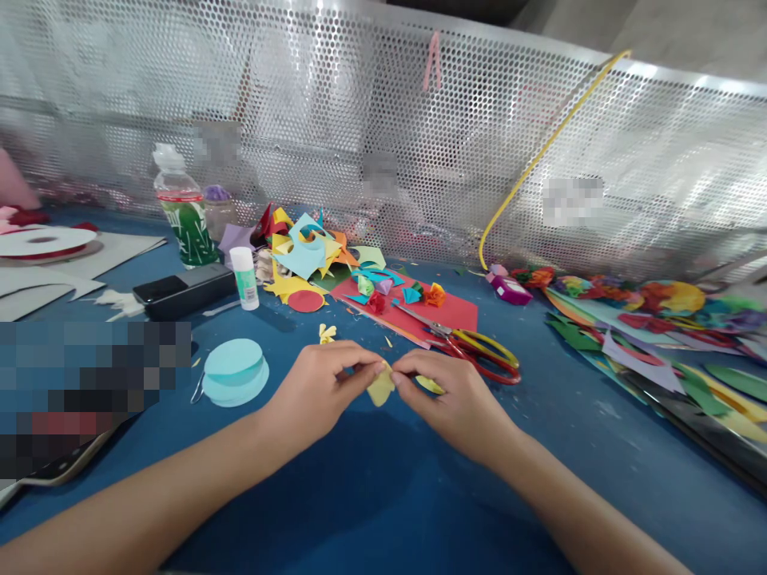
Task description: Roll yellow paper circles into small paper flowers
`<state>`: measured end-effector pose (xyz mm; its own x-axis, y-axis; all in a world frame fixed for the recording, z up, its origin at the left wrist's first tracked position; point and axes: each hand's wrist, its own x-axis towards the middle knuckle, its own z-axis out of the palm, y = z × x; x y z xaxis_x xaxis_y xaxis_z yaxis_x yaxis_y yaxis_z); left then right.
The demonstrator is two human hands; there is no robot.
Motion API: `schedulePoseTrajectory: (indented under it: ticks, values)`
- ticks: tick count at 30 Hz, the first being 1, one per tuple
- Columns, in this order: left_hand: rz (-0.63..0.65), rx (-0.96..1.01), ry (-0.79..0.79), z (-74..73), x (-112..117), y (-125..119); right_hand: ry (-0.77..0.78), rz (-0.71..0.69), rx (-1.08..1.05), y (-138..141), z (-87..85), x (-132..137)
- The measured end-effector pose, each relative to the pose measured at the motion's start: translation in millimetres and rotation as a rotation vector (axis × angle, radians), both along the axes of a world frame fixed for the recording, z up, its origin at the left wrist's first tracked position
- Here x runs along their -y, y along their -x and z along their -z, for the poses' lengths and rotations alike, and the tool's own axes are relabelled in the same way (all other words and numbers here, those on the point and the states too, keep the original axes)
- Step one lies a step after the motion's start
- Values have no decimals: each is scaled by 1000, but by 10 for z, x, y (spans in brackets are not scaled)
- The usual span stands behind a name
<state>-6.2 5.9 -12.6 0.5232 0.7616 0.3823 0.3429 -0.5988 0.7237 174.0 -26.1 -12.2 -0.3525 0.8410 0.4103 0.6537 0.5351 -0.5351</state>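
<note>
Between my two hands, low over the blue table, is a small piece of yellow paper. My left hand pinches its upper left edge between thumb and fingertips. On its other side, my right hand is closed at the paper's right edge, thumb against forefinger. Another yellow paper piece shows partly behind my right hand. Just beyond my left hand lies a small pale yellow paper flower. Scissors with red and yellow handles rest past my right hand, blades on a red paper sheet.
Light blue paper circles lie left of my left hand. Behind them stand a glue stick, a black case and a bottle. Paper scraps are heaped near the perforated metal screen. Colourful paper pieces cover the right side.
</note>
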Motion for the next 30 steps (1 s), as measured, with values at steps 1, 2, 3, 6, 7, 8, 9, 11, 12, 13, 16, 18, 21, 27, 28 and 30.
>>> schedulePoseTrajectory:
  ticks: [1, 2, 3, 6, 7, 8, 9, 11, 12, 13, 16, 18, 21, 27, 28, 30]
  values:
    - [-6, 12, 11, 4, -3, -3, 9, 1, -4, 2, -3, 0]
    - [-10, 16, 17, 8, -7, -5, 14, 1, -3, 6, -4, -1]
    - [-11, 15, 20, 11, -9, -7, 16, 1, 0, 11, -3, -1]
    - [-10, 16, 24, 13, -11, -12, 19, 6, 14, 27, 4, -1]
    - [-10, 21, 28, 9, -10, -13, 16, 7, 16, 31, 7, -2]
    - [-15, 27, 34, 4, -8, -14, 12, 4, 19, 33, 10, -4]
    - [-23, 33, 44, -3, -6, -16, 6, -3, 20, 33, 12, -6]
    - [-39, 36, 82, -19, -1, -19, -5, -25, 25, 26, 15, -14]
    - [-41, 32, 106, -26, 1, -21, -9, -34, 29, 21, 16, -19]
    - [-37, 25, 130, -33, 4, -23, -13, -39, 34, 15, 17, -23]
    - [-5, -3, 183, -49, 13, -26, -19, -31, 53, -3, 16, -33]
    - [15, -16, 204, -62, 19, -23, -19, -19, 59, -13, 14, -35]
    - [26, -34, 218, -93, 30, -8, -33, -4, 44, -30, 12, -34]
    - [47, -77, 190, -116, 15, 20, -53, 16, 75, -47, 8, -42]
    - [50, -85, 183, -108, 7, 23, -57, 16, 84, -44, 5, -42]
    - [52, -94, 176, -90, -7, 26, -64, 14, 99, -35, 1, -38]
